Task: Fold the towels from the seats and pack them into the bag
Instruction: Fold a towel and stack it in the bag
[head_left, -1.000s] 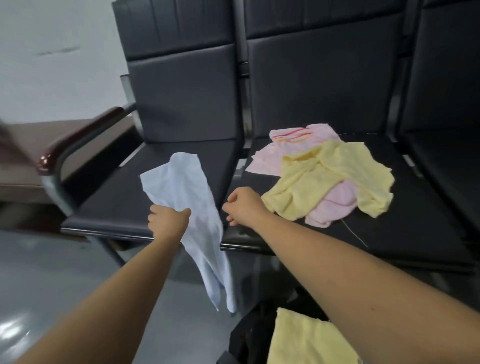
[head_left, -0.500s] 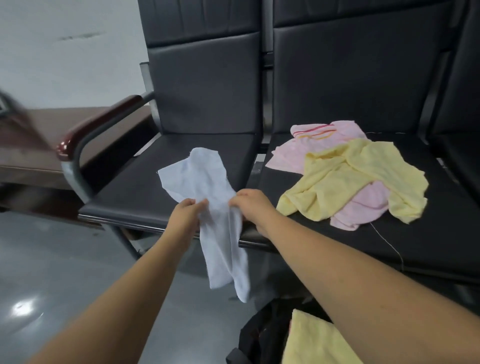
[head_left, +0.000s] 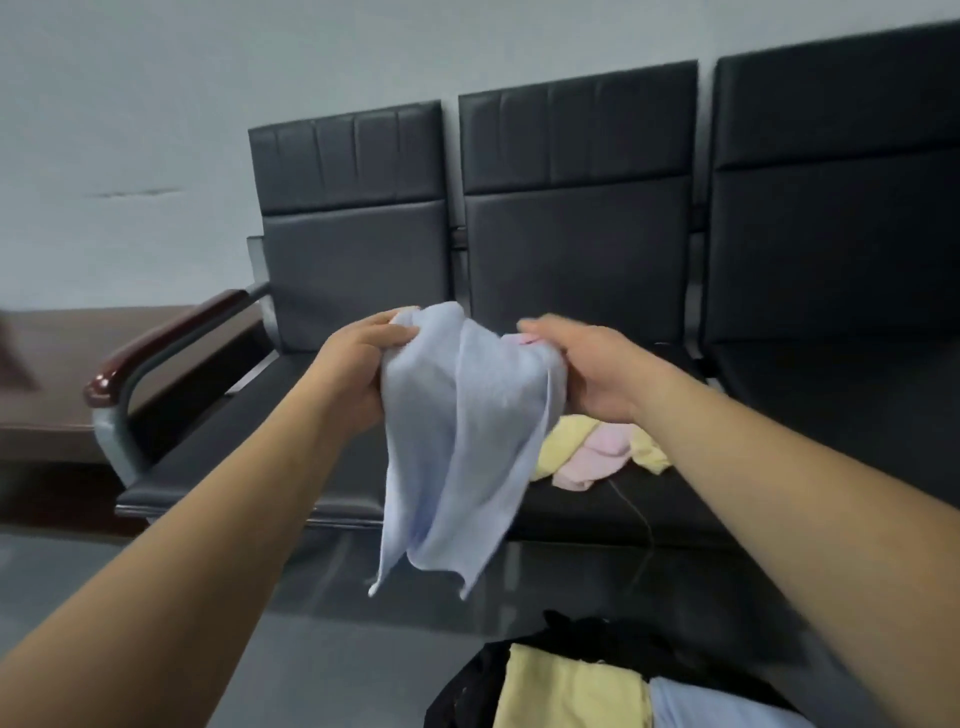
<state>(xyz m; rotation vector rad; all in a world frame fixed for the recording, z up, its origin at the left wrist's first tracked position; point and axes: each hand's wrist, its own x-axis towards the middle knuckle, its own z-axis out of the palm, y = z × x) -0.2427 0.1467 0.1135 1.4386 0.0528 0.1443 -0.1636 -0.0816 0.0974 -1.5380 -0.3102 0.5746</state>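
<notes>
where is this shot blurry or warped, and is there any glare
Head view: motion blur smears the pale blue cloth towel and the right hand gripping it; the wide lens slants the black padded seats; the glossy grey floor mirrors them faintly, no hard glare.

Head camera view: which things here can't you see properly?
Head view, pile on the seat: blue towel and right hand cover most; count unclear.
Head view, bag: bottom edge cuts it off; fullness unknown.
Head view, blue towel's top edge: bunched inside left hand.
</notes>
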